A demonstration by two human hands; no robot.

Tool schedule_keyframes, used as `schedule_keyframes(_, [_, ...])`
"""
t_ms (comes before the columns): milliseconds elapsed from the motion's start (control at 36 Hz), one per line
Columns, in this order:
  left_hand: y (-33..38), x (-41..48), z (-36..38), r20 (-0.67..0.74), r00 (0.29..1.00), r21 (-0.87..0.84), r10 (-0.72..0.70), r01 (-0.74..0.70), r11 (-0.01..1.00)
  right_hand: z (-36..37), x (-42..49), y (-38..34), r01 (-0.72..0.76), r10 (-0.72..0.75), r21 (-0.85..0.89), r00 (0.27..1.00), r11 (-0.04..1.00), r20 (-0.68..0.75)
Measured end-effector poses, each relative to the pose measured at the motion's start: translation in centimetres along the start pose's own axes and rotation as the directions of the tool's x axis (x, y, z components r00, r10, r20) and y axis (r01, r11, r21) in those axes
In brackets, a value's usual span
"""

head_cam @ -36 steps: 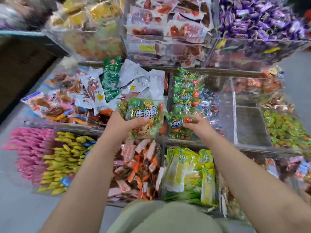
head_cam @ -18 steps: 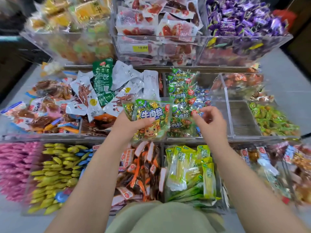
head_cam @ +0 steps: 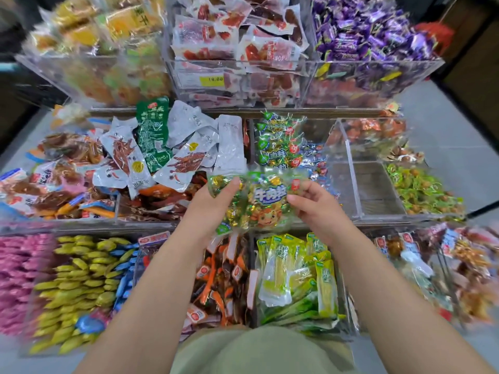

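Note:
A clear green snack bag (head_cam: pixel 266 203) with a cartoon figure and gold-wrapped pieces is held above the middle shelf's front rim. My left hand (head_cam: pixel 213 203) grips its left side, thumb on top. My right hand (head_cam: pixel 313 203) pinches its right edge with curled fingers. Behind it, a clear bin (head_cam: pixel 251 136) holds more bags of the same kind (head_cam: pixel 280 141).
Clear acrylic bins of packed snacks fill three tiers: white and green pouches (head_cam: pixel 162 147), red packs (head_cam: pixel 237 49), purple candies (head_cam: pixel 372 33), yellow sticks (head_cam: pixel 78 284), green-yellow packs (head_cam: pixel 297 271). One bin (head_cam: pixel 370 190) on the middle right shows its bare floor. A price tag (head_cam: pixel 212 80) reads 19.80.
My right hand left the bin of green bags and came back to take the right edge of the bag held by my left hand. The view shifted slightly.

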State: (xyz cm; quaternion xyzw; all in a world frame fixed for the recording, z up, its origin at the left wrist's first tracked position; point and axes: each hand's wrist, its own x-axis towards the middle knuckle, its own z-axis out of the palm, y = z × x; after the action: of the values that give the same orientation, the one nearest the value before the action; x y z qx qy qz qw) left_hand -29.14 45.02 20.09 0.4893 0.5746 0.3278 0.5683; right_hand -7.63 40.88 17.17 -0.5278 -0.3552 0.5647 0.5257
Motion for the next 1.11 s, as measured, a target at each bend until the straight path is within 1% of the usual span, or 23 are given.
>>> schedule_keyframes(56, [-0.4,0.4,-0.9,-0.097,0.995,-0.051,-0.037,0.032,0.998,-1.5,0.5,-0.2,0.025,-0.025,-0.001,0.997,1.0,-0.079])
schedule_keyframes(139, [-0.5,0.8,-2.2,-0.135,0.987,-0.116,-0.09,0.075,0.99,-3.6,1.0,-0.3,0.063,-0.078,-0.116,0.989,0.991,-0.129])
schedule_keyframes(222, [-0.5,1.3,-2.8,-0.181,0.978,-0.173,-0.102,0.07,0.982,-4.6,1.6,-0.2,0.059,-0.096,-0.286,0.988,0.957,-0.118])
schedule_keyframes(306, [-0.3,1.6,-2.7,-0.193,0.974,-0.263,-0.117,0.064,0.963,-4.6,2.5,0.2,0.042,-0.066,-0.398,0.997,0.916,-0.047])
schedule_keyframes(361, [-0.5,1.9,-2.6,-0.215,0.97,-0.295,-0.115,0.048,0.954,-4.2,3.0,0.7,0.064,-0.055,-0.522,0.998,0.851,0.031])
schedule_keyframes(417, [-0.7,2.0,-2.4,-0.208,0.97,-0.28,-0.125,0.063,0.958,-4.2,3.3,1.7,0.12,-0.081,-0.668,0.993,0.735,0.089])
schedule_keyframes(444, [-0.7,2.0,-2.3,-0.201,0.971,-0.257,-0.126,0.072,0.964,-4.3,3.5,2.2,0.123,-0.092,-0.72,0.992,0.683,0.083])
schedule_keyframes(500, [-1.0,2.1,-2.2,-0.201,0.973,-0.238,-0.113,0.064,0.969,-4.8,3.7,2.9,0.06,-0.09,-0.784,0.996,0.617,0.005])
schedule_keyframes(556, [-1.1,2.2,-2.1,-0.203,0.973,-0.23,-0.112,0.064,0.971,-5.4,4.0,3.3,-0.003,-0.065,-0.816,0.997,0.578,-0.05])
schedule_keyframes(583, [-1.2,2.2,-2.1,-0.201,0.974,-0.232,-0.108,0.059,0.971,-5.5,3.9,3.2,-0.025,-0.032,-0.814,0.998,0.58,-0.053])
schedule_keyframes(667, [-1.3,2.3,-1.9,-0.194,0.972,-0.219,-0.131,0.087,0.972,-5.2,3.4,2.5,-0.059,0.076,-0.749,0.997,0.66,-0.012])
schedule_keyframes(694, [-1.4,2.4,-1.8,-0.188,0.972,-0.216,-0.141,0.099,0.971,-4.9,3.2,2.5,-0.066,0.077,-0.722,0.997,0.689,-0.018])
schedule_keyframes(722, [-1.3,2.4,-1.6,-0.187,0.972,-0.215,-0.143,0.102,0.971,-4.6,3.1,2.7,-0.065,0.049,-0.706,0.998,0.705,-0.043])
schedule_keyframes(778, [-1.3,2.5,-1.4,-0.181,0.975,-0.212,-0.126,0.086,0.973,-3.8,3.2,3.0,-0.075,-0.009,-0.698,0.993,0.712,-0.115])
schedule_keyframes(861, [-1.4,2.7,-0.9,-0.168,0.978,-0.252,-0.122,0.078,0.965,-3.4,4.2,3.1,-0.196,0.031,-0.74,0.973,0.644,-0.231])
schedule_keyframes(917, [-1.2,2.7,-0.5,-0.171,0.978,-0.232,-0.123,0.081,0.969,-3.6,5.2,3.1,-0.265,0.083,-0.748,0.959,0.608,-0.272])
schedule_keyframes(972, [-1.2,2.8,-0.3,-0.18,0.976,-0.207,-0.125,0.087,0.974,-3.5,5.8,2.6,-0.285,0.117,-0.761,0.956,0.583,-0.269])
schedule_keyframes(1028, [-0.9,2.7,-0.2,-0.177,0.975,-0.202,-0.132,0.095,0.975,-3.3,6.2,2.2,-0.282,0.136,-0.802,0.959,0.526,-0.248])
schedule_keyframes(1083, [-0.7,2.5,0.0,-0.176,0.975,-0.19,-0.137,0.103,0.976,-3.3,6.3,1.9,-0.277,0.136,-0.836,0.961,0.473,-0.241])
schedule_keyframes(1111, [-0.5,2.4,0.1,-0.181,0.974,-0.19,-0.138,0.103,0.976,-3.3,6.3,2.0,-0.276,0.125,-0.839,0.961,0.469,-0.246])
